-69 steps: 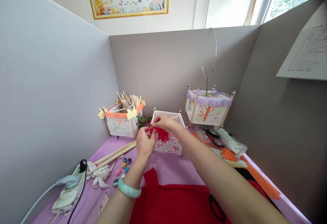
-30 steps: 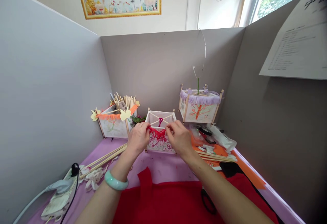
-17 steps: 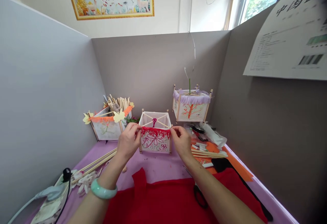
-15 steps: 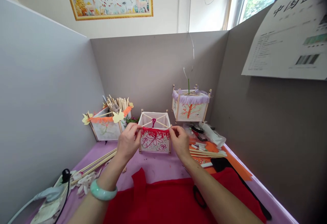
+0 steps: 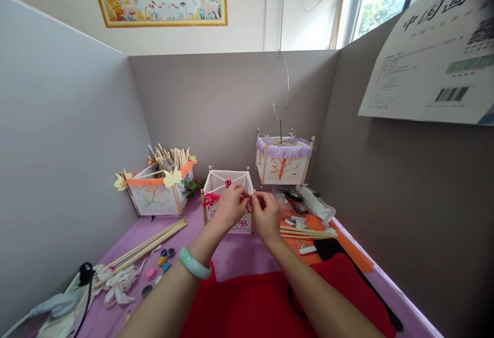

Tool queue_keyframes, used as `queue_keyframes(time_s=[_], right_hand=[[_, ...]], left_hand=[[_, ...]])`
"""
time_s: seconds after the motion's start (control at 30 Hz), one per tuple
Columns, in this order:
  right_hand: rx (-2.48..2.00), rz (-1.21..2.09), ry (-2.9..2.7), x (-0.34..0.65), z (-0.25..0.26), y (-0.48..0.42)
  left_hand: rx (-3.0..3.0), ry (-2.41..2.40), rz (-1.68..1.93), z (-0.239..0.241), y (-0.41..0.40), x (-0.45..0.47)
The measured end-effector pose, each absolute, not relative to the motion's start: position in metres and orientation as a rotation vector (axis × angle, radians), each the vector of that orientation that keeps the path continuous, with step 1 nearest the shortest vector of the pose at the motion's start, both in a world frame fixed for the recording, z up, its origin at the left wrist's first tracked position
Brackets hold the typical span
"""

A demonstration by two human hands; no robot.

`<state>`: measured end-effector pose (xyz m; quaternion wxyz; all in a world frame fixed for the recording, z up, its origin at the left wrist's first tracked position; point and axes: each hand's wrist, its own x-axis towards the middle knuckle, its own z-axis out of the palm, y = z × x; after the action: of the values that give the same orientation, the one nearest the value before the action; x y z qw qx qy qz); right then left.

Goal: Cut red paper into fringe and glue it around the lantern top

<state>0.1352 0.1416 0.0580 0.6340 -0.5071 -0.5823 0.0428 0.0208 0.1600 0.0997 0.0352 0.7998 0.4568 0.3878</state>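
A small paper lantern (image 5: pixel 209 215) with a wooden stick frame stands on the purple tabletop, its front panel drawn with pink-red flowers. Red fringe (image 5: pixel 210 200) runs along the panel's top edge. My left hand (image 5: pixel 232 207), wearing a pale green bangle (image 5: pixel 195 264) on its wrist, crosses in front of the panel and pinches at the fringe's right end. Close beside it, my right hand (image 5: pixel 267 217) pinches at the lantern's front right corner post. Fingertips of both hands nearly meet there, hiding the exact grip and part of the panel.
At left stands an orange-fringed lantern (image 5: pixel 154 201) holding sticks. A purple-fringed lantern (image 5: pixel 286 169) hangs at back right. Loose sticks (image 5: pixel 162 236), paint pots (image 5: pixel 162 261) and a power strip (image 5: pixel 57 304) lie left; red cloth (image 5: pixel 247 302) covers the front. Grey partitions (image 5: pixel 231 106) surround the table.
My left hand has moved right, from the fringe's left end across to its right end beside my right hand. The paint pots at left have come into view.
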Motion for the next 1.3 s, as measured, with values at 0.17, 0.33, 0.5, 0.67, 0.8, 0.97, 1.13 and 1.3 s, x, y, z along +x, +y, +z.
queue_keyframes(time_s=[0.17,0.33,0.5,0.67,0.8,0.97,1.13,1.3], right_hand=[[-1.120,0.125,-1.289,0.141,0.055,0.143],[-1.140,0.192,-1.249,0.148,0.053,0.147],[-1.133,0.243,-1.286,0.147,0.054,0.150],[-1.146,0.268,-1.278,0.145,0.053,0.155],[-1.154,0.288,-1.308,0.146,0.052,0.156],[-1.156,0.299,-1.320,0.146,0.053,0.155],[-1.156,0.301,-1.321,0.146,0.051,0.156],[-1.123,0.330,-1.310,0.145,0.047,0.154]], left_hand=[[2.478,1.423,1.156,0.103,0.166,0.022],[2.535,1.438,1.110,0.102,0.170,0.023],[2.560,1.438,1.108,0.097,0.174,0.020],[2.573,1.483,1.089,0.100,0.173,0.021],[2.599,1.494,1.048,0.104,0.171,0.024],[2.603,1.483,1.041,0.105,0.170,0.025],[2.579,1.482,1.039,0.106,0.172,0.025],[2.490,1.621,0.944,0.115,0.171,0.031]])
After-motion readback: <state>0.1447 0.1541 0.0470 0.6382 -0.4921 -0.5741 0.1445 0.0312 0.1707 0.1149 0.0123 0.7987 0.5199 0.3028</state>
